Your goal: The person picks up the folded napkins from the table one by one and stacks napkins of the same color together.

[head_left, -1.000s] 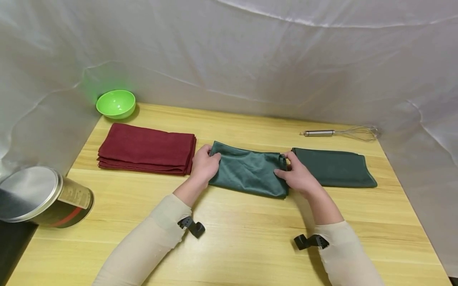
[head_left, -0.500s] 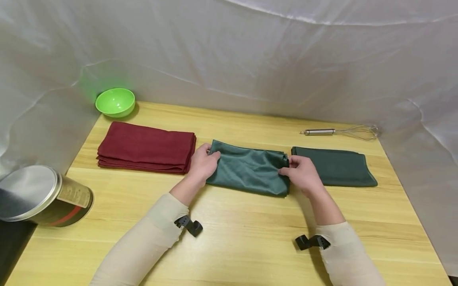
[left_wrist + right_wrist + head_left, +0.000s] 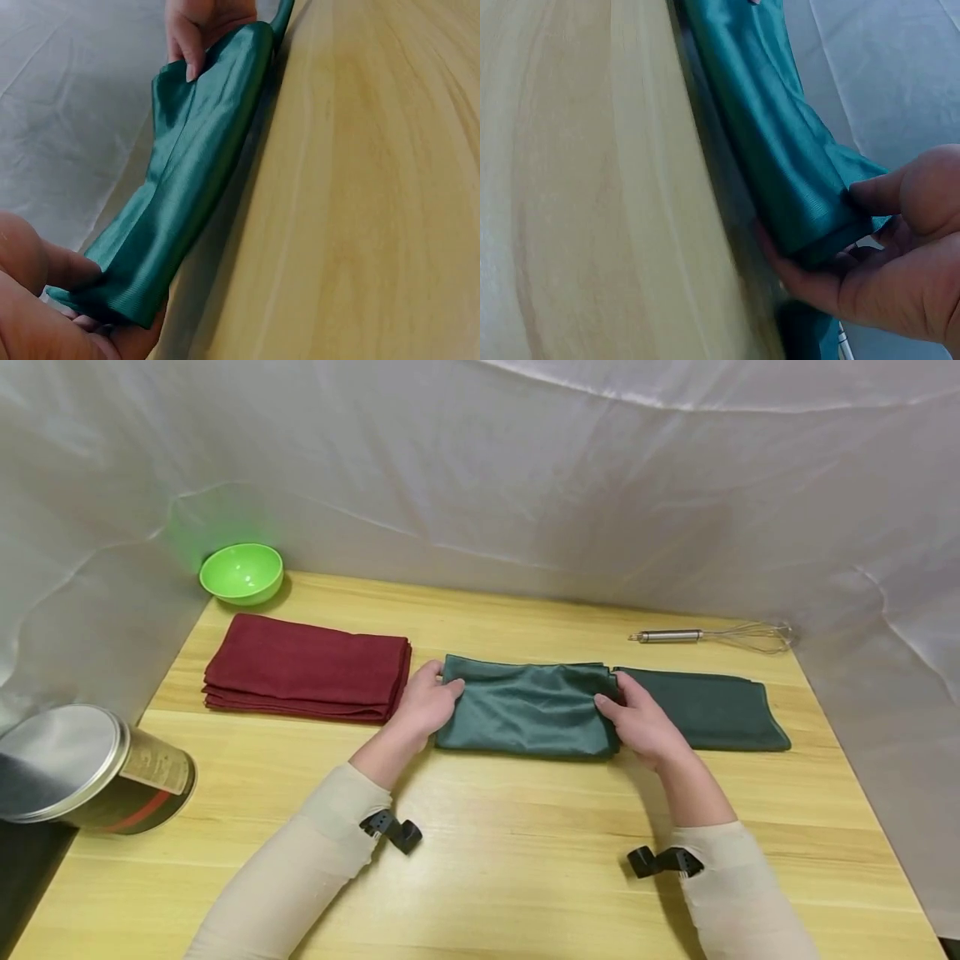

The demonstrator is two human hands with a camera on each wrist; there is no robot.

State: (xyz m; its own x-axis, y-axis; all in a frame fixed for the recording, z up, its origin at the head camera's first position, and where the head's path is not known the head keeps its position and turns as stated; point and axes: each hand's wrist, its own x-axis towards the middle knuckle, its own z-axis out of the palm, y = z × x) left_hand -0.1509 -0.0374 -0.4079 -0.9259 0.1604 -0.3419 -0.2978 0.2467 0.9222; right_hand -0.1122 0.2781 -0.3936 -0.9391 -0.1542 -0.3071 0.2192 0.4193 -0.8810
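Both ends of shiny green cloth (image 3: 528, 706) pinched: left hand (image 3: 426, 702) nine o'clock, right hand (image 3: 641, 722) three; likely straightening step, next wants even tension.

Middle cloth (image 3: 528, 710), shiny teal green; right cloth (image 3: 723, 714), dark, duller green; left cloth (image 3: 307, 664), plain deep red; bowl (image 3: 242, 575), lime green; whisk (image 3: 690, 636), silver; tin (image 3: 153, 772), black, red-banded; table (image 3: 517, 868), pale yellow with wood-grain streaks; sleeves (image 3: 300, 868), beige; backdrop (image 3: 480, 485), silvery grey.

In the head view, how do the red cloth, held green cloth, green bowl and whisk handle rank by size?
1. Red cloth and held green cloth: too alike to rank surely.
2. Green bowl.
3. Whisk handle.
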